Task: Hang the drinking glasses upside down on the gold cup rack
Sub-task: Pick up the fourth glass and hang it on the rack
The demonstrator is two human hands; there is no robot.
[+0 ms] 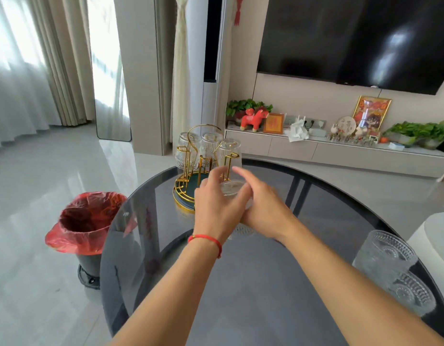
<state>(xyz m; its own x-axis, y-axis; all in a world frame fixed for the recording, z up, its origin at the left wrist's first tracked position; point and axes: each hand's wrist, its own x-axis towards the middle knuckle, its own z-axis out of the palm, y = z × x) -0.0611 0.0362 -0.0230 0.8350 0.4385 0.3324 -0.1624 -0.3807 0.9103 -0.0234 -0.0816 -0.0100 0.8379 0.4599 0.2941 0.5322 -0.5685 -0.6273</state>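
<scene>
Head view: both hands holding one glass before the gold rack

Head camera is showing two bare hands meeting over a dark round glass bench point(265, 308); the left hand point(216, 208), wearing a red string bracelet point(206, 239) at the wrist, is curling its fingers point(217, 174) around a clear drinking glass point(232, 188); the right hand point(265, 208) is cupping the same glass from the other side, its index finger point(243, 174) stretching out straight, so how firmly it is gripping I cannot tell; the held glass is sitting blurred between the palms, just in front of the gold cup rack point(203, 168).

Four hung glasses are showing on the rack, upside down on its pegs; at least three bare gold pegs are standing at the near side; the rack's round green-and-gold base is resting on the far part of the bench.

Two more patterned glasses point(390, 268) are waiting together at the bench's right edge, well apart from the rack; one red-lined bin point(88, 226) is standing on the floor to the left.
</scene>
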